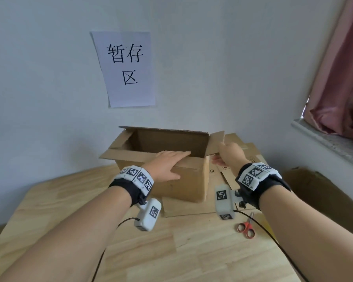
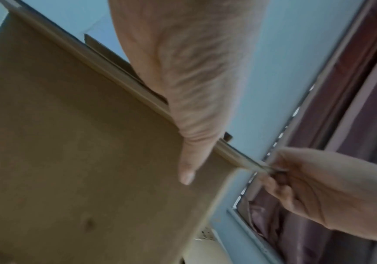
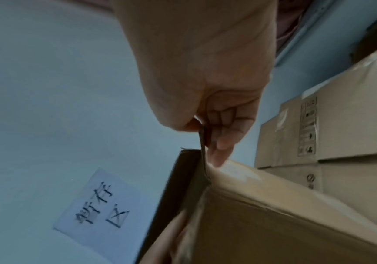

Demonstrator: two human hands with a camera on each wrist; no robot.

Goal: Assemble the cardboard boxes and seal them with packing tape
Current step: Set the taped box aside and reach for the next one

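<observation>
An open-topped brown cardboard box [image 1: 183,182] stands on flattened cardboard at the back of the wooden table [image 1: 171,251]. My left hand [image 1: 167,161] lies flat with straight fingers on the box's near long flap [image 1: 130,154], thumb down the front wall [image 2: 69,160]. My right hand [image 1: 229,153] pinches the upright right end flap [image 1: 217,140] between thumb and fingers [image 3: 219,142]. The left end flap and far flap stand up. No tape is in view.
Red-handled scissors [image 1: 246,227] lie on the table to the right. Flattened cardboard sheets [image 1: 251,153] are stacked behind and right of the box. A paper sign [image 1: 125,68] hangs on the wall. A window sill [image 1: 326,139] and pink curtain [image 1: 342,78] are at right.
</observation>
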